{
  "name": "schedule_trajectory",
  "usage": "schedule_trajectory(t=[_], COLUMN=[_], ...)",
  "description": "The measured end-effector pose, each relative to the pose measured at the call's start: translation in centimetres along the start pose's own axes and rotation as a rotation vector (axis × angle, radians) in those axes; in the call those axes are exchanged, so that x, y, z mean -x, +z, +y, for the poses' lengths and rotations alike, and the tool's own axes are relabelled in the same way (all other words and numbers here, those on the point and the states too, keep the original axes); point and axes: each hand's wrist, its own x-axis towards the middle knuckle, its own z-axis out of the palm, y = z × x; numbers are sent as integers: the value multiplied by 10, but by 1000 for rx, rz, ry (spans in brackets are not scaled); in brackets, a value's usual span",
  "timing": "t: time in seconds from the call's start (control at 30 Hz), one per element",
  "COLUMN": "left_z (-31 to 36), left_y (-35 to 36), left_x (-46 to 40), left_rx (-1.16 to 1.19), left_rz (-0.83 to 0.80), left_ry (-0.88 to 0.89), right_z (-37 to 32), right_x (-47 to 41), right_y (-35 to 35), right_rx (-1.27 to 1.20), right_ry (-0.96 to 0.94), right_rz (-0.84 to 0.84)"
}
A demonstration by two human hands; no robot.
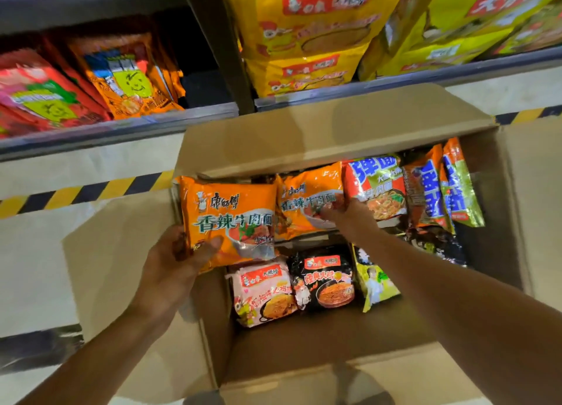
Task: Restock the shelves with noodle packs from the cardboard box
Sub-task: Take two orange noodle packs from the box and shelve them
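An open cardboard box [304, 137] sits on the floor below the shelves, with several noodle packs inside. My left hand [179, 258] grips an orange noodle pack [231, 219] by its lower left corner, thumb on the front, over the box's left edge. My right hand [340, 214] reaches into the box and its fingers close on a second orange pack [307, 200] lying at the back. Beside that one stand a red-and-blue pack [377, 185] and orange-green packs [441, 185]. A pink pack [261, 292], a black pack [325, 280] and a yellow-green pack [374, 283] lie nearer me.
The left shelf [121, 127] holds red and orange packs [121, 76], with a dark gap to their right. A dark upright post [225, 54] divides it from the right shelf, stacked with large yellow bags [313, 30]. Yellow-black hazard tape [85, 191] runs along the floor.
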Motion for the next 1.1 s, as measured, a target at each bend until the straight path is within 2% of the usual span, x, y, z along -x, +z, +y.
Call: schedule_trajectory(t=[0.23, 0.5, 0.7, 0.9, 1.1], left_z=[-19, -3, 67, 177, 264], left_y=[3, -21, -60, -130, -214], left_x=[3, 19, 66, 151, 264], left_rx=[81, 67, 56, 95, 58], left_rz=[39, 42, 29, 7, -36], left_ry=[80, 111, 158, 211, 260], right_z=[-10, -10, -32, -90, -154], right_x=[-7, 40, 132, 266, 419], right_y=[8, -10, -70, -144, -208], right_rx=[69, 29, 3, -304, -417], right_ry=[27, -11, -2, -66, -195], right_rz=[86, 60, 74, 41, 82])
